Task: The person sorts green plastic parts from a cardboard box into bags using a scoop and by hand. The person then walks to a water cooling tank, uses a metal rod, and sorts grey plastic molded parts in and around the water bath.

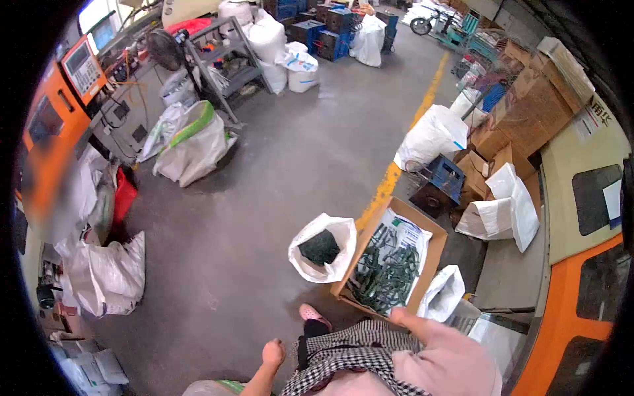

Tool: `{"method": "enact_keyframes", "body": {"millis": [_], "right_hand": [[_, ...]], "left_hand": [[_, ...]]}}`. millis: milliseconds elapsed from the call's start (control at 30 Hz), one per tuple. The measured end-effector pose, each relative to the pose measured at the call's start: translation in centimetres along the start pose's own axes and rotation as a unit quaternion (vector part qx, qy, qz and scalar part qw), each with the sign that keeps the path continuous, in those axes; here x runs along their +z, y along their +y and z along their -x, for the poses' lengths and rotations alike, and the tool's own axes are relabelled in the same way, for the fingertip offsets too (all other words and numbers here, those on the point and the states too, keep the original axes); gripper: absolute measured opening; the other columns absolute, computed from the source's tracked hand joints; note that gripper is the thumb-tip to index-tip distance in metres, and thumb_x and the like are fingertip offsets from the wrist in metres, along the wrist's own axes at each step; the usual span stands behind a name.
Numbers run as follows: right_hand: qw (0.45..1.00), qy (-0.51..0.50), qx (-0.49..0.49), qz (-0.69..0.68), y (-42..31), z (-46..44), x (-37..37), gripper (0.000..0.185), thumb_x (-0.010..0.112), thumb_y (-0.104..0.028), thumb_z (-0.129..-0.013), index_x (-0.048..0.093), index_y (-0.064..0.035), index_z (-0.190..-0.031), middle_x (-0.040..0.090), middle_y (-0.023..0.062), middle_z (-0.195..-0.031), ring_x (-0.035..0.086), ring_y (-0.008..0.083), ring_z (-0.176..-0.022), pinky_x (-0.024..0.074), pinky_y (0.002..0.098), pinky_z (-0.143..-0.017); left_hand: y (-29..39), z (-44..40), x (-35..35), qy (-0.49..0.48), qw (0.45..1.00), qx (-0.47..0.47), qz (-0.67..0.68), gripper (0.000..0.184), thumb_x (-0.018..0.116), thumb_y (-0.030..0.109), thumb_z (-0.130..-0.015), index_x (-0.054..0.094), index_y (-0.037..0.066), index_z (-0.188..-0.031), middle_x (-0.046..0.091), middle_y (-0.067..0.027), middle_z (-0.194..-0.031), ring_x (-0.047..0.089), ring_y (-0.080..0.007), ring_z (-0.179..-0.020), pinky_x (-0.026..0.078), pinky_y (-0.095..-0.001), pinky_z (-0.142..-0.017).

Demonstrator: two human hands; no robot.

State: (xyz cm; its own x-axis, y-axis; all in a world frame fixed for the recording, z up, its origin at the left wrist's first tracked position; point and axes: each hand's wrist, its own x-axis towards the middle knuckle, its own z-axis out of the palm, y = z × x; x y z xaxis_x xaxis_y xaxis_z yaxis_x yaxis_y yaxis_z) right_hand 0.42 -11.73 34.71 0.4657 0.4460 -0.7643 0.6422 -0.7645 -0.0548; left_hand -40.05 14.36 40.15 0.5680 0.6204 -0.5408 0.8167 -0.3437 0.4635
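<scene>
My left hand (273,353) hangs low at my left side, its fingers curled in, with nothing visible in it. My right hand (399,317) is by the near edge of a cardboard box (432,261); its fingers are small and mostly hidden, so I cannot tell whether it touches the box. Inside the box, dark green plastic strips (386,270) lie in a heap on a white printed sack (408,232). Left of the box stands an open white sack (305,231) with dark green granules (320,248) in it.
An open white sack (444,290) stands right of the box. A blue metal block (438,183) and large cartons (531,105) are beyond it. Orange machines (581,290) flank both sides. More sacks (109,274) and a step ladder (228,66) stand at left. A yellow line (422,105) crosses the floor.
</scene>
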Motion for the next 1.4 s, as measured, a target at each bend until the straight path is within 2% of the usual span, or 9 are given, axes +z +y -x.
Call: {"method": "enact_keyframes", "body": {"millis": [267, 500, 867, 933, 967, 1100, 1200, 1267, 1400], "right_hand": [[0.947, -0.051, -0.304, 0.089, -22.2, -4.0, -9.6, 0.036, 0.056, -0.033, -0.073, 0.063, -0.0055, -0.096, 0.062, 0.0161, -0.094, 0.058, 0.0326, -0.088, 0.0459, 0.0401, -0.079], [0.861, -0.089, -0.466, 0.185, -37.7, -8.3, -12.0, 0.040, 0.052, -0.036, -0.076, 0.063, -0.0009, -0.090, 0.061, 0.0225, -0.086, 0.059, 0.0368, -0.083, 0.0465, 0.0412, -0.074], [0.830, -0.142, -0.339, 0.419, -58.6, -14.7, -18.0, 0.034, 0.062, -0.036, -0.071, 0.066, -0.0069, -0.088, 0.062, 0.0175, -0.096, 0.059, 0.0295, -0.092, 0.0459, 0.0384, -0.081], [0.697, -0.124, -0.393, 0.587, -65.1, -17.4, -16.8, 0.032, 0.063, -0.034, -0.070, 0.067, -0.0086, -0.089, 0.062, 0.0162, -0.097, 0.059, 0.0284, -0.093, 0.0463, 0.0375, -0.081], [0.578, -0.100, -0.443, 0.679, -68.4, -20.2, -15.5, 0.030, 0.064, -0.032, -0.069, 0.067, -0.0097, -0.089, 0.062, 0.0152, -0.098, 0.059, 0.0278, -0.094, 0.0466, 0.0366, -0.081], [0.644, 0.031, -0.529, 0.551, -84.0, -8.4, -15.7, 0.024, 0.054, -0.023, -0.076, 0.066, -0.0084, -0.089, 0.063, 0.0170, -0.092, 0.060, 0.0282, -0.090, 0.0477, 0.0370, -0.080], [0.686, -0.014, -0.590, 0.427, -93.3, -5.6, -10.1, 0.024, 0.054, -0.023, -0.075, 0.065, -0.0050, -0.088, 0.063, 0.0187, -0.089, 0.060, 0.0322, -0.088, 0.0477, 0.0386, -0.078], [0.677, -0.013, -0.621, 0.394, -97.9, -3.5, -6.1, 0.024, 0.054, -0.023, -0.075, 0.065, -0.0046, -0.087, 0.063, 0.0186, -0.088, 0.060, 0.0334, -0.087, 0.0475, 0.0391, -0.078], [0.681, -0.045, -0.643, 0.347, -100.0, 1.9, -0.1, 0.026, 0.057, -0.028, -0.075, 0.064, -0.0047, -0.086, 0.063, 0.0177, -0.087, 0.060, 0.0335, -0.086, 0.0475, 0.0391, -0.077]], "left_hand": [[-13.1, 13.7, 6.3, -0.002, 0.943, -0.318, 0.094, 0.031, 0.053, 0.031, -0.074, 0.063, 0.005, -0.086, 0.063, -0.0155, -0.087, 0.060, -0.0339, -0.081, 0.048, -0.0410, -0.073], [-5.0, 21.3, 16.9, -0.016, 0.827, -0.485, 0.284, 0.037, 0.052, 0.041, -0.075, 0.066, 0.009, -0.087, 0.065, -0.0119, -0.085, 0.062, -0.0272, -0.083, 0.049, -0.0380, -0.073], [-6.0, 11.8, -2.5, 0.175, 0.705, -0.510, 0.461, 0.033, 0.054, 0.040, -0.076, 0.065, 0.012, -0.090, 0.065, -0.0112, -0.085, 0.061, -0.0274, -0.082, 0.048, -0.0389, -0.074], [-6.7, 12.3, -5.2, 0.290, 0.706, -0.473, 0.440, 0.031, 0.055, 0.038, -0.078, 0.064, 0.012, -0.091, 0.065, -0.0111, -0.084, 0.062, -0.0270, -0.079, 0.048, -0.0380, -0.072], [-7.0, 12.5, -6.2, 0.340, 0.638, -0.485, 0.492, 0.029, 0.056, 0.036, -0.078, 0.064, 0.011, -0.090, 0.065, -0.0111, -0.083, 0.062, -0.0264, -0.077, 0.049, -0.0372, -0.070], [-9.4, 12.3, -5.1, 0.413, 0.464, -0.523, 0.584, 0.027, 0.058, 0.034, -0.076, 0.064, 0.010, -0.087, 0.065, -0.0113, -0.080, 0.063, -0.0264, -0.076, 0.049, -0.0356, -0.070], [-11.2, 11.9, -0.2, 0.342, 0.450, -0.598, 0.568, 0.027, 0.059, 0.032, -0.075, 0.065, 0.008, -0.085, 0.065, -0.0113, -0.079, 0.063, -0.0251, -0.077, 0.049, -0.0355, -0.071], [-13.5, 12.6, 2.8, 0.163, 0.600, -0.612, 0.489, 0.030, 0.056, 0.035, -0.074, 0.066, 0.007, -0.082, 0.065, -0.0109, -0.079, 0.063, -0.0243, -0.078, 0.049, -0.0359, -0.072], [-19.3, 17.3, 3.7, 0.129, 0.627, -0.580, 0.504, 0.035, 0.052, 0.041, -0.074, 0.068, 0.010, -0.078, 0.066, -0.0094, -0.078, 0.063, -0.0219, -0.077, 0.049, -0.0352, -0.072]]}}
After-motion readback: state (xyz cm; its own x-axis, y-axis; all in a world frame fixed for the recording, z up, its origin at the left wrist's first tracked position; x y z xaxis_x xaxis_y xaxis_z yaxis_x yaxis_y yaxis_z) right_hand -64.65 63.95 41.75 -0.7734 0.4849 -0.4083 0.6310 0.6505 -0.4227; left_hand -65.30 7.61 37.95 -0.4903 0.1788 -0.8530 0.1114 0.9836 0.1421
